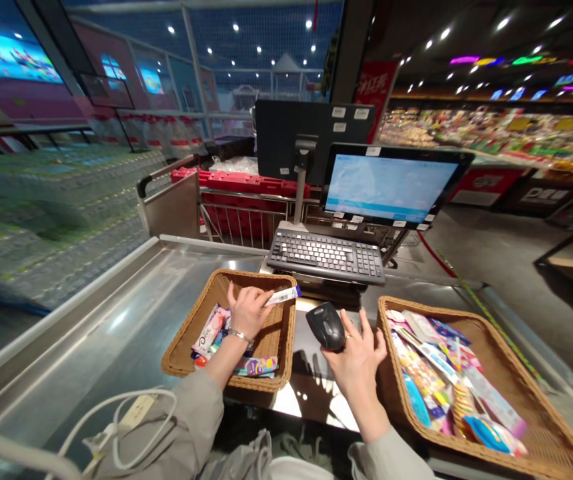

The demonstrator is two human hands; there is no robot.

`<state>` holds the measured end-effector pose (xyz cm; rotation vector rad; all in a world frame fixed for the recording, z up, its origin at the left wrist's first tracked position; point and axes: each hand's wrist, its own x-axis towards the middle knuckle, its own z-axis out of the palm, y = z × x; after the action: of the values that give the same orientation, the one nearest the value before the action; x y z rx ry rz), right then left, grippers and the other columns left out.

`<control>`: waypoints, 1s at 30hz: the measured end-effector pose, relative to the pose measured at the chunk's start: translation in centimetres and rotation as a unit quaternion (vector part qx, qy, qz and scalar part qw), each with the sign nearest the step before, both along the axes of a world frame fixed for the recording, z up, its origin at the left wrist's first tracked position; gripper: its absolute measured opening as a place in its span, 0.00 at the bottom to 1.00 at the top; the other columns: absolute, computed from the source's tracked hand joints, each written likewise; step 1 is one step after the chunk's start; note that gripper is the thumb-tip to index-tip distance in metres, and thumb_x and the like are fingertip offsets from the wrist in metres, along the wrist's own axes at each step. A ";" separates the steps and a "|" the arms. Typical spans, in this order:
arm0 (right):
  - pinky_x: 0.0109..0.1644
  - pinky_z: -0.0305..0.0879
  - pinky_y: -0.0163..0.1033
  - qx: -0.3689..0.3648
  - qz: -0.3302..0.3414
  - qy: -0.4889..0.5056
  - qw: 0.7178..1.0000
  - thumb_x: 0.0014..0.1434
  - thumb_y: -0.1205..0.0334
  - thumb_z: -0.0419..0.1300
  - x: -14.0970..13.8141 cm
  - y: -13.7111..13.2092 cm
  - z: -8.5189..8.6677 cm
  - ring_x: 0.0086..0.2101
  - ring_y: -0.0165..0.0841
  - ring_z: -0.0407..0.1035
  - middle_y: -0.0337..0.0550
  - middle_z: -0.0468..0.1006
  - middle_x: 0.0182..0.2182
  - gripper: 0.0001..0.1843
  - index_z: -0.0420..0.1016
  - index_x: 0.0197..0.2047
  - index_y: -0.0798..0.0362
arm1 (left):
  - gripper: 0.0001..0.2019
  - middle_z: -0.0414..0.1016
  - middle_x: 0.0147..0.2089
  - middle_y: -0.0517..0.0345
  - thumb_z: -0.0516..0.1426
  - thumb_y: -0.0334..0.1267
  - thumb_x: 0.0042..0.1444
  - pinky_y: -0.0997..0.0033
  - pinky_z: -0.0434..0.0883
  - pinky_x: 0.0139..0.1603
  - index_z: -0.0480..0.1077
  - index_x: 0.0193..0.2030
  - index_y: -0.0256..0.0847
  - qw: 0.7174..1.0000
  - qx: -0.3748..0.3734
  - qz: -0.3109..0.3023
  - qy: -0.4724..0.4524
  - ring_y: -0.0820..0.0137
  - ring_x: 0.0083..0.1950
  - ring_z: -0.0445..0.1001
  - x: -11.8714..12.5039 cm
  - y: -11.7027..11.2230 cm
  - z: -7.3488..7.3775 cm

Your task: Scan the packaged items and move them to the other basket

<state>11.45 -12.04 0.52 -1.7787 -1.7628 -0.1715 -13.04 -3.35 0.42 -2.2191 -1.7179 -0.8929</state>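
My left hand (249, 310) is over the left wicker basket (286, 347), pinching a slim white pack (284, 295) with a blue end and a barcode. Below that hand, wrapped sweets lie in the basket, among them a pink Dove pack (211, 331) and a purple patterned pack (257, 366). My right hand (359, 357) is above the counter between the two baskets. Its thumb and index finger grip a black barcode scanner (326, 325), while the other fingers are spread. The scanner's underside is hidden.
On the right, another wicker basket (541, 353) holds several colourful packs. A keyboard (323, 255) and a lit monitor (391, 183) stand behind the metal counter (136, 300). A white cable (116, 400) loops over my left sleeve. Farther back is a metal cart (246, 213) with red crates.
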 end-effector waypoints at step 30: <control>0.66 0.36 0.61 -0.003 0.025 0.038 0.999 0.47 0.63 0.60 -0.5 -1.0 1.8 0.66 0.46 0.52 0.38 0.78 0.52 0.14 0.80 0.38 0.45 | 0.07 0.74 0.61 0.55 0.61 0.44 0.59 0.26 0.30 0.68 0.79 0.41 0.51 0.999 0.038 -0.009 -0.027 0.49 0.68 0.62 3.5 -0.4 -0.1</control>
<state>10.95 -13.07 2.33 -1.7204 -1.7546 -0.0773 -9.57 -3.80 0.28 -2.1846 -1.6591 -1.0151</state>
